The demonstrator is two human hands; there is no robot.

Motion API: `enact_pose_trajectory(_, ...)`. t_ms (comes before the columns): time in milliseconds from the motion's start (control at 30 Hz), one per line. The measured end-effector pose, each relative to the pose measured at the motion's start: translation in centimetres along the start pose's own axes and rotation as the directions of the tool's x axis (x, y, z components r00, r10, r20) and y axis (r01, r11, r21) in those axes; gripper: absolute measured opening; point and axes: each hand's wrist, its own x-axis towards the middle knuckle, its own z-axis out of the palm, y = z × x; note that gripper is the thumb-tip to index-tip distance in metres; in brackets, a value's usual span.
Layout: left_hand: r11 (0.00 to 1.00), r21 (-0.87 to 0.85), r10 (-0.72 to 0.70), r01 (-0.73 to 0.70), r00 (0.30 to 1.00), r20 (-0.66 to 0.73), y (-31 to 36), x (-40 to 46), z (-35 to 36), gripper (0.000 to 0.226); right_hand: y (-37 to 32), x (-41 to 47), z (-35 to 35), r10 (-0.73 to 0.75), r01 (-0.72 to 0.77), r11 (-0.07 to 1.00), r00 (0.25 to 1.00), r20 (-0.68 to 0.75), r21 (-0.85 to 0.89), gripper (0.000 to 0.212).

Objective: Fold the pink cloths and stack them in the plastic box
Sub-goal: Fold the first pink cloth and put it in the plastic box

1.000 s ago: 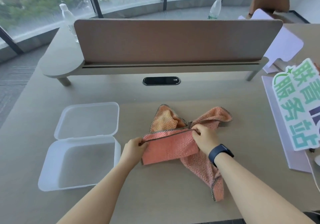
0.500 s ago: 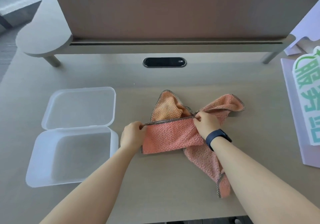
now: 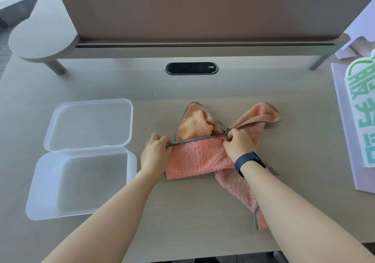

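Looking down from my head, my left hand [image 3: 155, 154] is closed on the left end of the pink cloth [image 3: 197, 159], pinching its dark-stitched top edge. My right hand [image 3: 239, 144], with a dark watch [image 3: 249, 161] on the wrist, grips the same edge further right, so the hem runs taut between my fists. The cloth lies bunched on the table [image 3: 203, 218]; one corner stands up behind the hem, another trails toward me under my right forearm. It may be more than one cloth, but I cannot tell from the folds. The plastic box [image 3: 48, 191] sits open just left of my left hand, its lid [image 3: 89, 123] laid back flat.
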Motion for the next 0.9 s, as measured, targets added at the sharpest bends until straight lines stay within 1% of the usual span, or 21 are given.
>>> enact_pose_trajectory(100,1.000,-0.003,0.029,-0.029,0.999,-0.031,0.2,-0.4,0.1,0.009,0.2,-0.8,0.1,-0.054,0.055,0.998,0.990,-0.127,0.002,0.017)
enact_pose_trajectory(167,0.999,-0.045,0.029,-0.032,0.998,-0.049,0.4,-0.8,0.0,0.004,0.2,-1.3,0.0,-0.071,0.073,0.997,0.982,-0.174,0.008,0.021)
enact_pose_trajectory(300,0.981,-0.191,-0.032,0.035,0.999,0.021,0.7,-2.3,-0.5,0.009,-0.3,-1.8,-1.1,-0.074,0.100,0.991,0.965,-0.251,0.094,0.014)
enact_pose_trajectory(367,0.961,-0.268,-0.060,0.067,0.998,0.036,0.7,-3.6,-0.7,0.010,-1.0,-1.8,-2.1,-0.103,0.138,0.984,0.959,-0.265,0.115,0.011)
enact_pose_trajectory(467,0.945,-0.315,-0.062,0.085,0.995,0.084,0.3,-6.0,-0.4,0.012,-2.9,-1.6,-3.5,-0.191,0.213,0.975,0.949,-0.252,0.063,0.004)
enact_pose_trajectory(533,0.938,-0.335,-0.050,0.094,0.989,0.139,-0.1,-7.7,-0.1,0.014,-4.7,-1.4,-3.9,-0.291,0.297,0.955,0.926,-0.242,-0.014,0.006)
enact_pose_trajectory(633,0.940,-0.326,-0.035,0.100,0.979,0.199,-0.8,-9.8,0.4,0.019,-7.7,-1.3,-3.4,-0.445,0.431,0.895,0.881,-0.161,-0.114,0.010)
enact_pose_trajectory(700,0.949,-0.299,-0.042,0.106,0.976,0.212,-1.0,-10.7,0.5,0.021,-9.4,-1.3,-2.4,-0.507,0.495,0.860,0.856,-0.101,-0.126,0.013)
enact_pose_trajectory(800,0.975,-0.201,-0.053,0.096,0.976,0.213,-1.4,-11.4,0.6,0.025,-11.3,-1.3,-0.4,-0.535,0.529,0.840,0.845,-0.016,-0.120,0.011)
enact_pose_trajectory(900,0.993,-0.086,-0.056,0.076,0.974,0.222,-1.6,-11.7,0.8,0.026,-12.1,-1.7,1.4,-0.495,0.494,0.859,0.868,0.030,-0.136,0.012)
